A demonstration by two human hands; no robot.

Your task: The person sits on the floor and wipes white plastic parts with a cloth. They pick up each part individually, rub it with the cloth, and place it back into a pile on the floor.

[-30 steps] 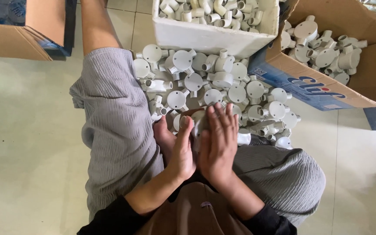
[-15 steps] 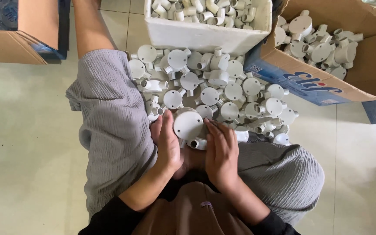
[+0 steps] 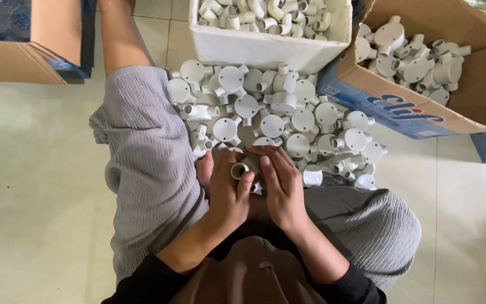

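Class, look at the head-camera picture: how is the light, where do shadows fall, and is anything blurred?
Head view: soft, even light, no harsh glare on the floor; faint shadows lie under the white fittings and between both hands; left hand and right hand are sharp around one fitting; box edges look slightly bent.

Brown cardboard box (image 3: 479, 84), blue printed side, top right. White foam box (image 3: 265, 48) top centre. Brown-and-blue carton (image 3: 35, 42) top left.

fittings pile (image 3: 288, 121) blocks ahead, floor (image 3: 35, 186) left prob. free
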